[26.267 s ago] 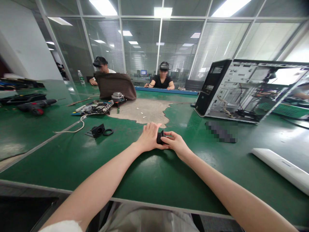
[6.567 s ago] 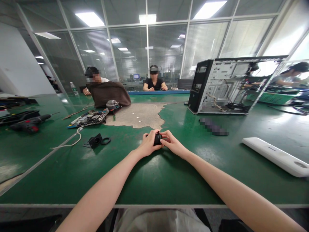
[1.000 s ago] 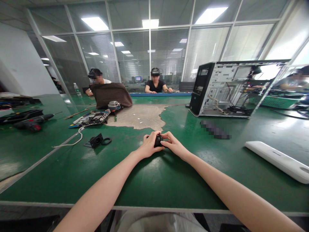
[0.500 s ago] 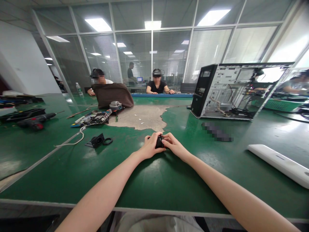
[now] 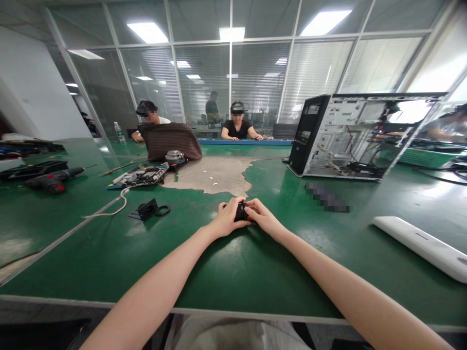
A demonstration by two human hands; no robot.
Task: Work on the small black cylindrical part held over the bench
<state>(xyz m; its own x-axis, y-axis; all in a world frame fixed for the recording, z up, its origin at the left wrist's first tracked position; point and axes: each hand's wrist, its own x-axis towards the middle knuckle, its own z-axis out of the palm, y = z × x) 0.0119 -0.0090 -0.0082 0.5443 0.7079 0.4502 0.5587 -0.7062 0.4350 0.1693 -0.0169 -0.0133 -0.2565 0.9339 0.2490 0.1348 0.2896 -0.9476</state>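
Between my hands is a small black round part [image 5: 240,212], held just over the green table [image 5: 255,282]. My left hand [image 5: 226,219] wraps round its left side, with the thumb along the near edge. The fingertips of my right hand [image 5: 260,214] close on its right side. My fingers hide much of the part. To the left lie a black camera-like piece [image 5: 146,209] and a black ring [image 5: 162,210].
An open computer case [image 5: 314,136] stands at the back right, a white device [image 5: 419,243] at the right. Circuit boards [image 5: 140,176], a brown cloth-covered object [image 5: 170,141] and a power drill [image 5: 54,181] are at the left. People sit across the table.
My hands keep their hold on the black part, almost unmoved. The view has shifted slightly, and the standing person behind the glass is farther right.
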